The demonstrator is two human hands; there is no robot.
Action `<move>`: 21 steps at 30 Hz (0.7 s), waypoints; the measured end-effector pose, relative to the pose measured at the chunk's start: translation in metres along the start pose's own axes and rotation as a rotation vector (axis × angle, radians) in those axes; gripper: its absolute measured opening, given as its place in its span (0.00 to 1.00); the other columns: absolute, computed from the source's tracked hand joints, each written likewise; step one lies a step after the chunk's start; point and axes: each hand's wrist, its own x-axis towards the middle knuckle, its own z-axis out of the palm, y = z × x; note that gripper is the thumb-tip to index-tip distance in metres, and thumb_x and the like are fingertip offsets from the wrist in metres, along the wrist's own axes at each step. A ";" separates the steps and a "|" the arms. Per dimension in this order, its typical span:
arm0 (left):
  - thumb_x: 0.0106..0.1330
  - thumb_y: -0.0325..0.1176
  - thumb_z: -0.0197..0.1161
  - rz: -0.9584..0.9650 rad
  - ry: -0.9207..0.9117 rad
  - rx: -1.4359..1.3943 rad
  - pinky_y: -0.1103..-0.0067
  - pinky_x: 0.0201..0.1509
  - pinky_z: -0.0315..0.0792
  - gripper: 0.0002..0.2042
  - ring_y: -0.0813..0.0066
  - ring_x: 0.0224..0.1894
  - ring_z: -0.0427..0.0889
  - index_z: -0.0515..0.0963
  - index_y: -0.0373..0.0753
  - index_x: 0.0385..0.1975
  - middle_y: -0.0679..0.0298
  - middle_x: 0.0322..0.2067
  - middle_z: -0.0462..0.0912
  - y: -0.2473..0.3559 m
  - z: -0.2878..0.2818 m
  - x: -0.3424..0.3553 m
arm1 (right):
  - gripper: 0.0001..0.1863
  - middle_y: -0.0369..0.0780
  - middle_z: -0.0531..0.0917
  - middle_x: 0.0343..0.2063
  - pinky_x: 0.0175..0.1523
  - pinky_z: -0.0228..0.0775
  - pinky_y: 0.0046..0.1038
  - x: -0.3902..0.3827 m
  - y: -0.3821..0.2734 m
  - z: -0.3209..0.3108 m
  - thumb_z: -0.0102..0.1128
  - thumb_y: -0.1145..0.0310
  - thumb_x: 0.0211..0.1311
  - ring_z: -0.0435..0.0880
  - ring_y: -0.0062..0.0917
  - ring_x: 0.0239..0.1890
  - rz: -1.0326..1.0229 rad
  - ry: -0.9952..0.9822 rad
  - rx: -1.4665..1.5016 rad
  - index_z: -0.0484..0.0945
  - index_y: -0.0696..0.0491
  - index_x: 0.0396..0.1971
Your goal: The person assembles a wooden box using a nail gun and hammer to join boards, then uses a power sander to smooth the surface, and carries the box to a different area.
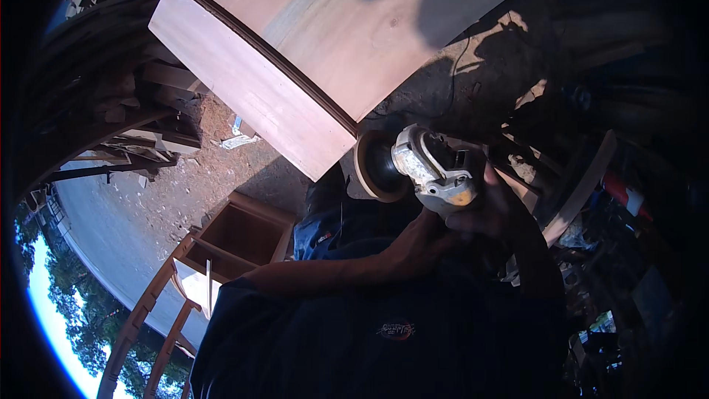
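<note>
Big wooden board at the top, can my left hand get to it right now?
Probably not freely: the left hand looks occupied at the grinder, whose round disc sits close by the board's near corner.

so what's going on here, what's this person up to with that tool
A person in a dark shirt has an angle grinder in front of them, the right hand around its body and the left hand at its lower side, that grip partly lost in shadow. Its round disc is right by the corner of a large pale wooden piece; contact can't be told.
</note>
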 end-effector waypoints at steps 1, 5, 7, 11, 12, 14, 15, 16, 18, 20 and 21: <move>0.70 0.39 0.61 -0.005 0.009 0.012 0.67 0.62 0.71 0.31 0.58 0.61 0.74 0.54 0.33 0.66 0.48 0.59 0.71 0.002 -0.002 0.000 | 0.48 0.41 0.72 0.53 0.59 0.70 0.31 0.003 -0.006 0.001 0.75 0.69 0.47 0.73 0.27 0.57 0.020 -0.005 0.022 0.55 0.56 0.67; 0.70 0.41 0.62 0.023 0.021 -0.028 0.67 0.61 0.72 0.32 0.58 0.60 0.75 0.55 0.32 0.64 0.47 0.58 0.71 0.009 -0.005 0.002 | 0.49 0.41 0.72 0.53 0.52 0.73 0.30 0.012 -0.021 -0.002 0.73 0.70 0.48 0.75 0.25 0.52 0.213 -0.136 0.456 0.51 0.58 0.68; 0.69 0.42 0.63 -0.017 0.042 -0.058 0.67 0.60 0.73 0.31 0.58 0.59 0.76 0.56 0.32 0.63 0.47 0.58 0.72 0.012 -0.005 0.005 | 0.49 0.42 0.71 0.52 0.46 0.74 0.29 0.018 -0.013 -0.005 0.71 0.71 0.49 0.75 0.25 0.48 0.024 -0.061 0.019 0.49 0.58 0.68; 0.69 0.41 0.63 0.009 0.059 -0.033 0.67 0.59 0.73 0.31 0.58 0.58 0.77 0.57 0.32 0.63 0.47 0.57 0.72 0.011 -0.004 0.004 | 0.50 0.42 0.70 0.54 0.54 0.72 0.33 0.017 -0.017 -0.009 0.71 0.69 0.48 0.74 0.27 0.52 0.161 -0.091 0.036 0.49 0.58 0.69; 0.69 0.41 0.63 0.031 0.043 -0.033 0.67 0.60 0.73 0.31 0.57 0.58 0.77 0.57 0.32 0.64 0.46 0.57 0.72 0.008 -0.003 0.002 | 0.51 0.43 0.70 0.56 0.58 0.68 0.34 0.015 -0.017 -0.009 0.72 0.69 0.48 0.72 0.28 0.56 0.091 -0.097 -0.038 0.49 0.57 0.69; 0.68 0.40 0.64 0.051 0.023 -0.036 0.66 0.60 0.73 0.32 0.56 0.58 0.77 0.56 0.32 0.64 0.46 0.57 0.72 0.005 -0.001 0.002 | 0.52 0.44 0.67 0.61 0.68 0.58 0.38 0.010 -0.022 -0.007 0.74 0.68 0.46 0.65 0.31 0.65 0.085 -0.101 0.038 0.50 0.57 0.69; 0.68 0.40 0.64 0.053 0.008 -0.016 0.66 0.61 0.72 0.32 0.56 0.59 0.76 0.56 0.32 0.64 0.46 0.57 0.72 0.008 0.000 0.002 | 0.52 0.44 0.67 0.61 0.68 0.58 0.38 0.009 -0.025 -0.008 0.74 0.68 0.46 0.65 0.31 0.65 0.088 -0.101 0.037 0.50 0.57 0.69; 0.68 0.39 0.64 0.054 -0.008 0.004 0.65 0.61 0.72 0.32 0.55 0.59 0.76 0.56 0.32 0.64 0.46 0.57 0.72 0.009 0.001 0.002 | 0.53 0.44 0.66 0.61 0.68 0.59 0.38 0.008 -0.026 -0.010 0.75 0.68 0.46 0.65 0.31 0.65 0.096 -0.119 -0.045 0.50 0.56 0.69; 0.68 0.40 0.64 0.059 0.002 -0.020 0.65 0.62 0.71 0.32 0.55 0.59 0.75 0.56 0.32 0.64 0.46 0.57 0.72 0.005 0.003 0.003 | 0.53 0.44 0.65 0.62 0.67 0.59 0.38 0.008 -0.026 -0.012 0.75 0.67 0.46 0.65 0.32 0.66 0.105 -0.134 -0.129 0.50 0.56 0.70; 0.68 0.40 0.64 0.065 0.009 -0.042 0.64 0.62 0.71 0.32 0.54 0.60 0.75 0.56 0.32 0.64 0.46 0.57 0.72 0.004 0.003 0.004 | 0.54 0.44 0.66 0.62 0.68 0.59 0.38 0.009 -0.025 -0.011 0.76 0.67 0.45 0.65 0.32 0.65 0.086 -0.117 -0.088 0.49 0.57 0.70; 0.68 0.40 0.64 0.043 0.016 -0.045 0.64 0.62 0.71 0.32 0.54 0.60 0.75 0.56 0.32 0.64 0.46 0.58 0.72 0.008 0.002 0.004 | 0.54 0.44 0.66 0.61 0.68 0.59 0.38 0.010 -0.023 -0.011 0.76 0.67 0.45 0.65 0.32 0.65 0.078 -0.109 -0.070 0.49 0.57 0.70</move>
